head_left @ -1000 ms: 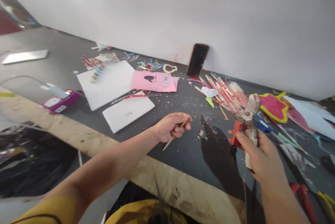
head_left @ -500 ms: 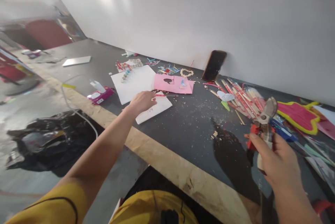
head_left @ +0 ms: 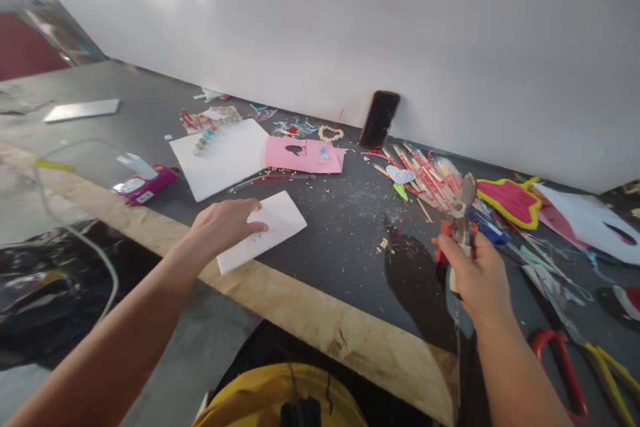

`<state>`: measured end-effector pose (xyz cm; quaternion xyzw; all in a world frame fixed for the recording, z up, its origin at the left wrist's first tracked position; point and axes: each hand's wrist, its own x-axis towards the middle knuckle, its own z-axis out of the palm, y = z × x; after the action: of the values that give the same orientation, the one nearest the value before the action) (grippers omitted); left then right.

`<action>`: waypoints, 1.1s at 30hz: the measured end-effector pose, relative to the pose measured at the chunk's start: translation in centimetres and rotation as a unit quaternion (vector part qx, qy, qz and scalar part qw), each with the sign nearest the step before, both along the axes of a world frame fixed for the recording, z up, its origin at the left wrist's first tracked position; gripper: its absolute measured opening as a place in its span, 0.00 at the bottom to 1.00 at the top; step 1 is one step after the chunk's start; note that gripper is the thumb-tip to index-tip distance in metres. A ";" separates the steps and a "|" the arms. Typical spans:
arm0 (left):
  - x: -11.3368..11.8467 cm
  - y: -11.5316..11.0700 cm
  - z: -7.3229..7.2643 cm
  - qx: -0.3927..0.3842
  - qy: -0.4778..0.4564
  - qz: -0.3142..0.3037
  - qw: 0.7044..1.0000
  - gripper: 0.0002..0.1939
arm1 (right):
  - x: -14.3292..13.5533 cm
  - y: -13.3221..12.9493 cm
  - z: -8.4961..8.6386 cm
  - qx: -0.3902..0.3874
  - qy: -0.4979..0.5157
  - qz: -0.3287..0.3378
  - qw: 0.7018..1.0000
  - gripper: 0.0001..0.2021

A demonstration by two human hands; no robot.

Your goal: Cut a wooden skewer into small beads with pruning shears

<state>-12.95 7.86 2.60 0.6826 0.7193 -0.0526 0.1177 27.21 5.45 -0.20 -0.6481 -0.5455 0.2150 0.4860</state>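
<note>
My left hand (head_left: 225, 224) is over the left part of a folded white paper (head_left: 283, 220) near the table's front edge. Its thumb lies on the paper beside some small dark writing, and its fingers reach over the far edge. The palm hides part of the sheet. On the right, my right hand (head_left: 483, 280) is wrapped round the handles of pruning shears (head_left: 465, 197), whose metal jaws point up and away from me. A red grip part shows beside the thumb. Below the shears, a dark shadow and a few wood bits (head_left: 383, 245) lie on the table.
Behind the paper are a white sheet (head_left: 225, 164), a pink card (head_left: 280, 155) and a thin red strip (head_left: 280, 178). A phone (head_left: 381, 119) leans against the wall. Red-and-white wrapped sticks (head_left: 425, 174) lie right of it. Red-handled scissors (head_left: 560, 367) and a purple packet (head_left: 145, 186) flank my arms.
My left hand and the folded paper have come nearer the front edge, leaving the red strip behind on the table. My right hand still grips the shears. The view has turned right.
</note>
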 end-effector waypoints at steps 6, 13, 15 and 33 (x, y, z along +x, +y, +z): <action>3.6 -0.3 3.0 0.023 -0.101 -0.078 0.992 0.21 | -0.6 -0.1 0.8 -0.047 0.066 -0.009 0.997 0.15; 14.0 0.8 2.1 -0.276 -0.628 -0.167 0.708 0.17 | -1.2 -0.9 1.5 -0.099 0.268 0.081 0.955 0.09; 15.6 1.1 0.4 -0.331 -0.708 -0.119 0.613 0.16 | -1.5 -1.3 1.9 -0.102 0.274 0.118 0.949 0.09; 15.8 3.3 -3.1 -0.406 -0.788 0.064 0.458 0.07 | -0.5 -0.4 0.0 -0.077 -0.509 0.020 0.857 0.13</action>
<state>2.86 11.15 -0.55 0.2607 0.2589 0.2292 0.9014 26.76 5.07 -0.24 -0.6912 -0.7116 -0.0935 0.0848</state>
